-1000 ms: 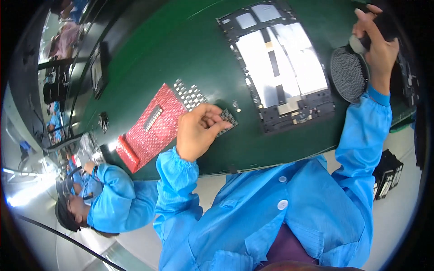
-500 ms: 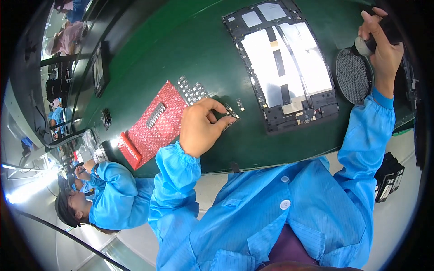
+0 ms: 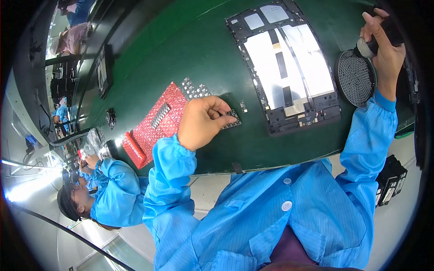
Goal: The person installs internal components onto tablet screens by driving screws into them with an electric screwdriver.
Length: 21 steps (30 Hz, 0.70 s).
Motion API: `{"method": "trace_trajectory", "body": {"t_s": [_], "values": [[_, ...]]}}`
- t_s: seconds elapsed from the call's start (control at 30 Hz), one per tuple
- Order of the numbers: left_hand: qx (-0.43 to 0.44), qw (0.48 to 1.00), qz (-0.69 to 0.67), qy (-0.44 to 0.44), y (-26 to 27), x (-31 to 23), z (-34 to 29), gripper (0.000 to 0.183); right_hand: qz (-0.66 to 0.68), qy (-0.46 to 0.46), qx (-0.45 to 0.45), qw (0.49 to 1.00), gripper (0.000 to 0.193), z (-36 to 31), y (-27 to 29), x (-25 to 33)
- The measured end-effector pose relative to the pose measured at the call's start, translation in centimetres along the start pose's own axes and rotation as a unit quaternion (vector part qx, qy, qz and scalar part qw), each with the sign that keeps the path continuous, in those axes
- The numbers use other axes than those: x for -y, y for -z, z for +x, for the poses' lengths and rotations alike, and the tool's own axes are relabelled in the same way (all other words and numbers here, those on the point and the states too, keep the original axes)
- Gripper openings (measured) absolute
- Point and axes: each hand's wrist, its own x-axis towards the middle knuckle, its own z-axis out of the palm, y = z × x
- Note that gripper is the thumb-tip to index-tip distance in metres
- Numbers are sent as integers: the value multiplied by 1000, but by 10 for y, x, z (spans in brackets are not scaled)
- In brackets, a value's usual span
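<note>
My left hand pinches a small dark circuit board between thumb and fingertips, just above or on the green table; the fingers hide part of it. Right of it lies a tiny loose circuit piece. Farther right is an opened tablet body with silver battery panels. My right hand is wrapped round a black tool with a thick handle and a pale grey end. That end is over the far edge of a round grey tray dotted with rows of small points.
Red bubble wrap lies left of my left hand, with a metal strip on it. More small circuit boards lie behind. A small dark pile is farther left. A co-worker in a blue sleeve sits at left.
My left hand has shifted slightly left, and the circuit board in it has turned flatter toward the table. The right hand keeps its hold beside the tray. The whole view has shifted a little.
</note>
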Motion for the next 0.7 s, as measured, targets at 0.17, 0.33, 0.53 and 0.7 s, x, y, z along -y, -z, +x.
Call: {"method": "trace_trajectory", "body": {"t_s": [0.17, 0.33, 0.53, 0.7], "values": [[-42, 998, -6, -53, 0, -1, 5, 21, 3, 2, 2, 1000, 25, 0, -2, 0], [-134, 977, 102, -128, -14, -5, 1, 20, 15, 5, 4, 1000, 25, 2, 0, -2], [-176, 934, 178, -255, -3, -6, -7, 15, 49, -41, -20, 998, 30, 0, -4, -5], [-217, 961, -53, -162, 13, -11, 12, 10, 74, -46, -79, 993, 39, -1, -16, 17]]}}
